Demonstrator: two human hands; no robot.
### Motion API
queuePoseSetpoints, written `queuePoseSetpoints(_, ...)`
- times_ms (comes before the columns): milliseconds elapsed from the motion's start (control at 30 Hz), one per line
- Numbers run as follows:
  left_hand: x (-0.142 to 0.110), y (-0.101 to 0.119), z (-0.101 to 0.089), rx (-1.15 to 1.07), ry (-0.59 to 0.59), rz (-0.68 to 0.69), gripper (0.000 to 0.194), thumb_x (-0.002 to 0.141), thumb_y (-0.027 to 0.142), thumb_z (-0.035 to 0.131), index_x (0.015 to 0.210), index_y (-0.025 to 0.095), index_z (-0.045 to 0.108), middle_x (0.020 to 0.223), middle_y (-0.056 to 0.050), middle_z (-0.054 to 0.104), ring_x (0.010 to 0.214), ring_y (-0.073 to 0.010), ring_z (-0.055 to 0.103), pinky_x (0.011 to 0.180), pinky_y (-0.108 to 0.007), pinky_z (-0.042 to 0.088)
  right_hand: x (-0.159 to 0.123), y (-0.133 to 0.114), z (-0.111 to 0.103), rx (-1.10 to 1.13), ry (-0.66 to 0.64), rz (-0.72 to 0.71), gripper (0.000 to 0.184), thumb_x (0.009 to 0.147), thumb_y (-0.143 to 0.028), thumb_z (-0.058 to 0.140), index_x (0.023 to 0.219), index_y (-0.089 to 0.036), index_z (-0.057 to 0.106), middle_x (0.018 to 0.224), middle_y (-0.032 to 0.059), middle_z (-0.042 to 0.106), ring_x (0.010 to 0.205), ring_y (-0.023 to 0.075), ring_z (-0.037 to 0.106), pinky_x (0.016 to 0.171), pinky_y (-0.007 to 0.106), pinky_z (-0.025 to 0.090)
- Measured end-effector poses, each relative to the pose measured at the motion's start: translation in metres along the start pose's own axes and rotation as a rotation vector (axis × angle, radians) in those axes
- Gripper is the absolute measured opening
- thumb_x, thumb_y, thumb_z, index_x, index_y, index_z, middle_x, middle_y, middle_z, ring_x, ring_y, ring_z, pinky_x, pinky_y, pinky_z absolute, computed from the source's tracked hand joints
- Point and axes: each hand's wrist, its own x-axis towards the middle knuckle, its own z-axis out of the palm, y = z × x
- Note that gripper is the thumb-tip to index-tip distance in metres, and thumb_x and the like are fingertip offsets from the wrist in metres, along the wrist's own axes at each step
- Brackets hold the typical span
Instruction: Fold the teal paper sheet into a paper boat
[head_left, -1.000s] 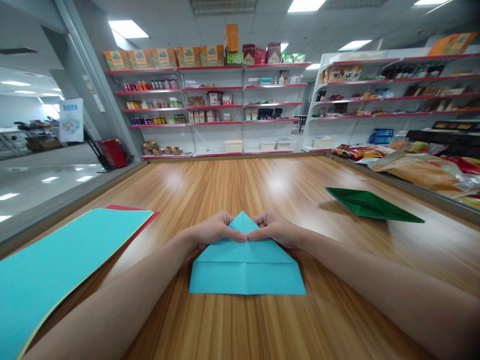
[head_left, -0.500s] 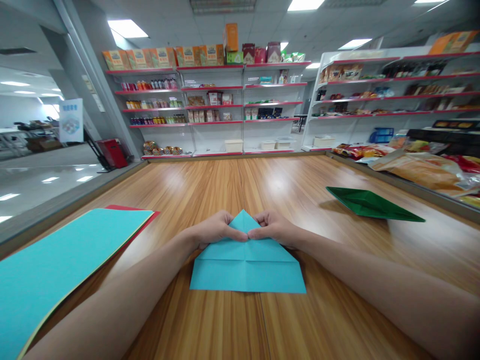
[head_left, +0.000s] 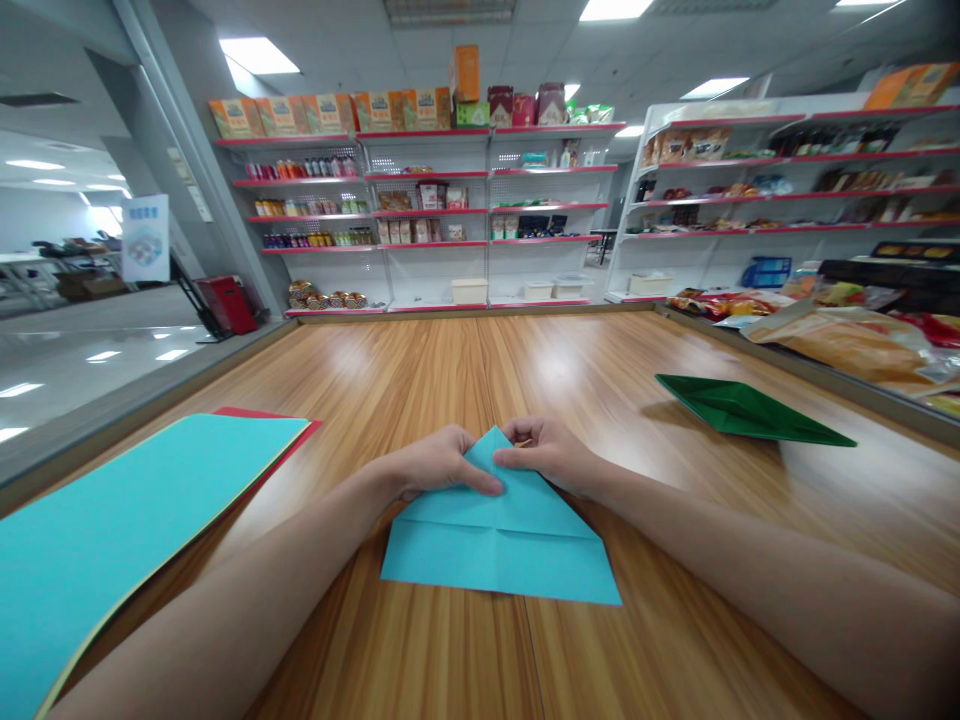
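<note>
A folded sheet of light blue paper [head_left: 499, 560] is held just in front of me, its pointed tip facing away and its wide straight edge toward me. Creases run across it and down its middle. My left hand [head_left: 442, 463] grips its left slanted side, thumb flat on top and fingers hidden underneath. On the opposite side, my right hand [head_left: 544, 455] pinches the paper near the tip, with the thumb above and the curled fingers at the edge. A green folded paper boat [head_left: 750, 410] lies apart on the right.
At left on the wooden table [head_left: 390, 370] lies a stack of coloured paper [head_left: 150, 490], blue on top with yellow and red edges beneath. Snack packets [head_left: 840, 340] lie beyond the right rim. Shelves of goods [head_left: 427, 210] stand behind the table.
The blue paper has turned slightly, its near right corner now lower. My right thumb has moved up toward the tip, and my left thumb sits a little lower, apart from it.
</note>
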Motion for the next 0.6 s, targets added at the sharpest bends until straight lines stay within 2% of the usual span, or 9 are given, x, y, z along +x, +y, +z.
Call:
queuePoseSetpoints(200,-0.0016,0.0027,0.0000,0.075,0.012,-0.048,0.036,0.054,0.031,0.085,0.084,0.014,0.074,0.087,-0.009,0.073,0.074,-0.0230,0.068,0.063,-0.028,0.053,-0.0013,-0.0012,0.0012,-0.019,0.049,-0.040,0.027,0.070,-0.037,0.075,0.082,-0.015,0.065,0.075,0.0029,0.066,0.065,0.0145,0.058,0.056,0.025,0.044)
queuePoseSetpoints(367,-0.0002,0.0021,0.0007,0.113,0.029,-0.076,0.030,0.055,0.029,0.083,0.079,0.015,0.074,0.080,-0.006,0.072,0.069,-0.0212,0.067,0.059,-0.027,0.051,-0.0040,-0.0034,0.0043,-0.126,0.109,-0.139,0.021,0.073,-0.035,0.073,0.081,-0.017,0.067,0.071,0.0015,0.064,0.062,0.0134,0.055,0.053,0.024,0.040)
queuePoseSetpoints(600,-0.0018,0.0032,0.0067,0.092,0.019,-0.082,0.032,0.051,0.028,0.085,0.078,0.014,0.074,0.079,-0.006,0.072,0.068,-0.0215,0.066,0.058,-0.026,0.051,0.0013,0.0011,0.0016,-0.010,0.047,-0.051,0.027,0.073,-0.040,0.072,0.082,-0.015,0.069,0.072,0.0030,0.065,0.062,0.0136,0.055,0.053,0.024,0.040)
